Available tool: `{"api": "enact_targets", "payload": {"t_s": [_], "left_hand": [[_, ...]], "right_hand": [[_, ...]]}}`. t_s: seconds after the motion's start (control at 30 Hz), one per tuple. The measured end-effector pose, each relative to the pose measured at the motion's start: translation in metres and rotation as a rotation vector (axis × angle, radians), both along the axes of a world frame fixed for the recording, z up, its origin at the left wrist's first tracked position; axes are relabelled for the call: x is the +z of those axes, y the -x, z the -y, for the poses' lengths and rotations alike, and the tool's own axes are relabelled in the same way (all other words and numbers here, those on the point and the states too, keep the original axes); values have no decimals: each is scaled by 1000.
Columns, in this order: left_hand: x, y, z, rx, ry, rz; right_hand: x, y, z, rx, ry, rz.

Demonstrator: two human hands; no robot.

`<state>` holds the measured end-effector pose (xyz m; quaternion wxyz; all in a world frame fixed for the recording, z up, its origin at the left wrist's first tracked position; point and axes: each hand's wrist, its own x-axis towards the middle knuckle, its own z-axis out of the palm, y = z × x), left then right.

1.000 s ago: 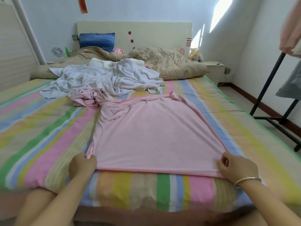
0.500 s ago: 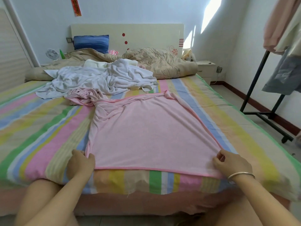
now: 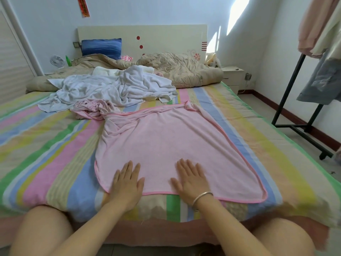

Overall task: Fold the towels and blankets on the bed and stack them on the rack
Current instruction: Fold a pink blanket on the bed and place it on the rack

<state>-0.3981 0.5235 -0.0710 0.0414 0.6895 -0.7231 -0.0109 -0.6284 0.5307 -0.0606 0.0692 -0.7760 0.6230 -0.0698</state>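
A pink towel (image 3: pixel 166 137) lies spread on the striped bed (image 3: pixel 46 145), its near edge at the foot of the mattress and its far left corner bunched up. My left hand (image 3: pixel 127 182) rests flat on the towel's near left part, fingers apart. My right hand (image 3: pixel 190 180), with a silver bangle on the wrist, lies flat on the near middle of the towel. A crumpled white blanket (image 3: pixel 110 89) sits behind the pink towel. The black rack (image 3: pixel 293 93) stands on the floor to the right of the bed.
A beige quilt (image 3: pixel 175 71) and a blue pillow (image 3: pixel 101 46) lie against the headboard. Clothes (image 3: pixel 321 34) hang from the rack at the upper right. A white nightstand (image 3: pixel 233 76) stands in the far right corner, and a small fan (image 3: pixel 57 61) at the far left.
Both hands let go of the towel's near corners and moved inward, and now lie flat on the cloth. The near edge has slackened into rounded corners.
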Motion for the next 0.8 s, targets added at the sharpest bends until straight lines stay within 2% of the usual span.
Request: {"api": "enact_targets", "payload": {"t_s": [0.1, 0.2, 0.37, 0.47, 0.57, 0.7, 0.8], "left_hand": [[-4, -1, -1, 14, -35, 32], [2, 3, 1, 24, -87, 43], [12, 14, 3, 77, -92, -70], [26, 26, 14, 72, 60, -183], [38, 31, 47, 17, 142, -239], [46, 30, 108, 13, 109, -285], [50, 23, 161, 29, 64, -299]], "right_hand": [[-2, 47, 8, -56, -11, -73], [-3, 103, 7, -235, -65, -120], [7, 123, 18, -502, -26, -17], [16, 93, 34, -353, 49, -39], [12, 66, 54, -180, -29, -2], [15, 57, 99, -262, -33, 27], [20, 49, 145, -228, -30, 20]]}}
